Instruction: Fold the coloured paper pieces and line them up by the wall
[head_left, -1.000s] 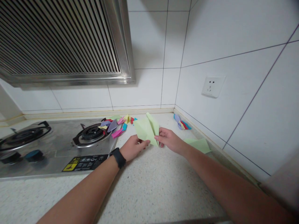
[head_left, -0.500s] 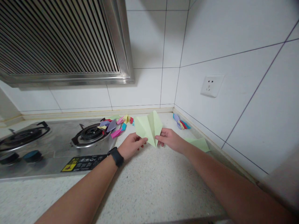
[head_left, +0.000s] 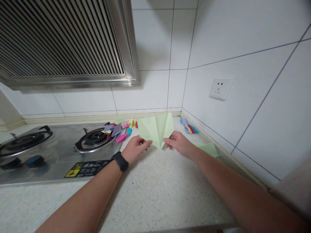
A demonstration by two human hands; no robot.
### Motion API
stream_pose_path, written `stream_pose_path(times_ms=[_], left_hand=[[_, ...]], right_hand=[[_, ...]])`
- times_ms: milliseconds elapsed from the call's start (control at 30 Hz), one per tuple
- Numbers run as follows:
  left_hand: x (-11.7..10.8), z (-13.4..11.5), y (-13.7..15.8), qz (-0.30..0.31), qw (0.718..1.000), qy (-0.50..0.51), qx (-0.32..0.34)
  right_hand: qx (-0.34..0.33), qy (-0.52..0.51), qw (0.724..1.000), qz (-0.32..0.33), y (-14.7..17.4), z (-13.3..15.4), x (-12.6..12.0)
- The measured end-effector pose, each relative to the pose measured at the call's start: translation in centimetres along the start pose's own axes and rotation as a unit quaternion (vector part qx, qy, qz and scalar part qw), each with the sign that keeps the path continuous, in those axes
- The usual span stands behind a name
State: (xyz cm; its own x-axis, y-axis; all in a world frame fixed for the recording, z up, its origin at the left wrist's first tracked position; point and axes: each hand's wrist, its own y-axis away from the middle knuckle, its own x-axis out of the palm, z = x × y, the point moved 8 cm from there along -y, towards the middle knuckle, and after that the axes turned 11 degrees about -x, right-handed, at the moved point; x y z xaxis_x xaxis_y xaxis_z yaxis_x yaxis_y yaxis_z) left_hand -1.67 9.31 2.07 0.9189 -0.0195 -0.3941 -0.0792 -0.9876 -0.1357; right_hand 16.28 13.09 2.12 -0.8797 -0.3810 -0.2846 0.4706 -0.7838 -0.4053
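Note:
Between my two hands is a pale green sheet of folded paper [head_left: 155, 127], creased down the middle, its pointed end toward me and its two sides spread. My left hand [head_left: 137, 147], with a black watch [head_left: 120, 161] on the wrist, pinches the left edge near the point. On the right edge, my right hand [head_left: 178, 143] grips the paper between thumb and fingers. Some fingertips are hidden behind the sheet. Another light green paper [head_left: 207, 149] lies on the counter beside my right forearm.
Colourful folded papers [head_left: 116, 130] lie in a pile partly over the right burner of the gas stove [head_left: 58, 155]. More folded papers [head_left: 189, 127] sit near the wall corner. A range hood [head_left: 73, 42] hangs above, and a socket [head_left: 222, 88] is on the right wall.
The green paper has been opened wider, its sides drawn apart and flatter than before. My hands have moved slightly apart and both still hold it.

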Motion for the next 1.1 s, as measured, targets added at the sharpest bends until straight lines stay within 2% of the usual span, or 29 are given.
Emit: stream_pose_path(times_ms=[200, 333, 500, 567, 1100], left_hand=[[-0.7, -0.5, 0.1, -0.044, 0.997, -0.043, 0.055], [-1.2, -1.7, 0.6, -0.072, 0.988, -0.083, 0.110], [-1.4, -3.2, 1.3, -0.067, 0.980, -0.112, 0.151], [-1.3, -3.5, 1.5, -0.056, 0.979, -0.115, 0.161], [-0.7, -3.5, 1.7, -0.049, 0.977, -0.128, 0.164]], right_hand=[[-0.025, 0.051, 0.998, 0.015, 0.0, 0.4, -0.1], [-0.045, 0.082, 0.996, -0.002, 0.2, 1.1, -0.6], [-0.176, 0.081, 0.981, 0.026, 0.5, 3.9, -0.5], [-0.206, 0.080, 0.974, 0.039, 0.6, 4.3, -0.4], [-0.189, 0.072, 0.978, 0.045, 0.5, 3.4, -0.1]])
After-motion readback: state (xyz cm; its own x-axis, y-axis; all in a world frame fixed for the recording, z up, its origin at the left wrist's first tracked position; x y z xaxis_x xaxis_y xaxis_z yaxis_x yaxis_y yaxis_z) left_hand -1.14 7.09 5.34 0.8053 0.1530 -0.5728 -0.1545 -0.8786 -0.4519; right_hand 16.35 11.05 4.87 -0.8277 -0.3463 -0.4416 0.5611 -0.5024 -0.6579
